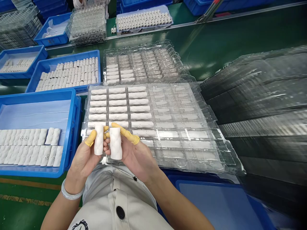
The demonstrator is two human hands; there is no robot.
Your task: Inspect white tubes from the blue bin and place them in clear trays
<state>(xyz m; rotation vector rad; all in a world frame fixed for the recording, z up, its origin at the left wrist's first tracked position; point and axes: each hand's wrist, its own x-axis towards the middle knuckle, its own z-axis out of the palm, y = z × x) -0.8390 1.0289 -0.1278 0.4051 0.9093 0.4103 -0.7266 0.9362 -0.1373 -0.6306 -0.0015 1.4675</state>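
Observation:
Two white wavy cylinders are held upright side by side, a small gap between them, over the front edge of a clear compartment tray (165,124). My left hand (83,156), with yellow finger covers and a pale bangle at the wrist, grips the left cylinder (98,140). The right cylinder (115,143) is in my right hand (135,153), which also wears yellow finger covers. Rows of similar white cylinders (117,108) lie flat in the tray's left columns. At the left, a blue bin (68,127) contains two rows of them standing close together.
Behind the tray is another clear tray (144,64), partly filled. More blue bins (98,68) with white pieces stand at the back left. Stacked clear trays (263,105) rise on the right. A blue container (216,198) sits below the bench. Part of a person (79,3) shows at the top.

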